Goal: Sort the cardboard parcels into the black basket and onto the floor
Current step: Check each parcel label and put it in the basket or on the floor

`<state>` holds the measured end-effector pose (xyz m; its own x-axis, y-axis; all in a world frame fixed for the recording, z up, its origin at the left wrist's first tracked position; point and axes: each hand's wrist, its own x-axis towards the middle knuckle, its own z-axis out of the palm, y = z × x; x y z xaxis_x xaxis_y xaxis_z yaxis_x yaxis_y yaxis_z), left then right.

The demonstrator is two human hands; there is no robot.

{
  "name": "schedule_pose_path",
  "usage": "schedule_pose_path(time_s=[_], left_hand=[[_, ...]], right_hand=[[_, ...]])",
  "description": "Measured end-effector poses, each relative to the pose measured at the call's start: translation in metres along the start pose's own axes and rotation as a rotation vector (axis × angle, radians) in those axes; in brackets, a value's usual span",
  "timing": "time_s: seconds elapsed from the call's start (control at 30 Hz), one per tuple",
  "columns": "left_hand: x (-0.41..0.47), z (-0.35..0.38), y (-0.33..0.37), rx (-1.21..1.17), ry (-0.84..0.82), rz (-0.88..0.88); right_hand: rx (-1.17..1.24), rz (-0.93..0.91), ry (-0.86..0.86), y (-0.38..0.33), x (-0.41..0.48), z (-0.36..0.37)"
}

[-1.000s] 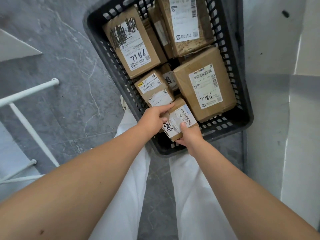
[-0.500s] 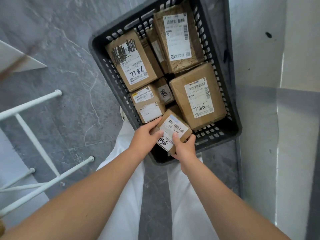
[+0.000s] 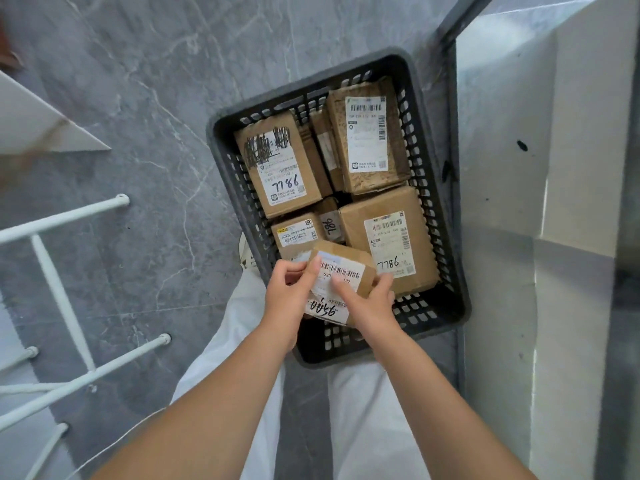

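Grey marble floor (image 3: 138, 98) takes up most of the view; no parcels lie on it in shot. White wall (image 3: 554, 202) runs down the right, white rack rails (image 3: 62, 299) at left. Black basket (image 3: 446, 317) stands on the floor hard by the wall, nearly full w/ brown boxes lying flat, labels up. Biggest is the large parcel (image 3: 353, 230) marked 7786, near right. Behind it is a speckled parcel (image 3: 398, 133), and at far left a 2nd 7786 parcel (image 3: 280, 168).

Small parcel (image 3: 346, 258), marked 0056, is over the basket's near-left corner, tilted, partly covering another box. Can't tell if it rests on anything or is lifted clear.

Both hands have it. Left hand (image 3: 287, 299) grips the left edge, thumb on the label, other fingers curled round the side. Right hand (image 3: 370, 306) grips the near-right side, one finger laid across the label, another up the right edge.

Handling, by the look of it: light, since the hold is loose. Stiff cardboard, corners keep shape, so squeezing opposite edges should be safe. Label & tape prob. slicker than bare board, so better to take hold on the plain sides. One hand is prob. enough. Its no. differs from the 7786 lot, so likely it goes out to the floor.
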<state>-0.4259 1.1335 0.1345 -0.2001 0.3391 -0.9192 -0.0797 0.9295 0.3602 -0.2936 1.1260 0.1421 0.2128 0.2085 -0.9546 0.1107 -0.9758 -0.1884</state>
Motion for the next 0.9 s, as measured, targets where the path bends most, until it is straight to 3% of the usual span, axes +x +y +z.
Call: schedule_pose_path(time_s=[0.23, 0.37, 0.6, 0.9], left_hand=[[0.020, 0.002, 0.050, -0.332, 0.026, -0.021], [0.031, 0.000, 0.071, -0.393, 0.015, 0.028], [0.034, -0.001, 0.082, -0.254, 0.108, 0.083], [0.014, -0.015, 0.005, 0.007, 0.268, -0.028]], right_hand=[[0.058, -0.359, -0.029, -0.054, 0.014, 0.004], [0.070, -0.441, -0.015, -0.085, 0.025, 0.010], [-0.054, -0.363, -0.025, -0.104, 0.044, 0.016], [-0.168, -0.225, -0.164, -0.034, 0.019, 0.018]])
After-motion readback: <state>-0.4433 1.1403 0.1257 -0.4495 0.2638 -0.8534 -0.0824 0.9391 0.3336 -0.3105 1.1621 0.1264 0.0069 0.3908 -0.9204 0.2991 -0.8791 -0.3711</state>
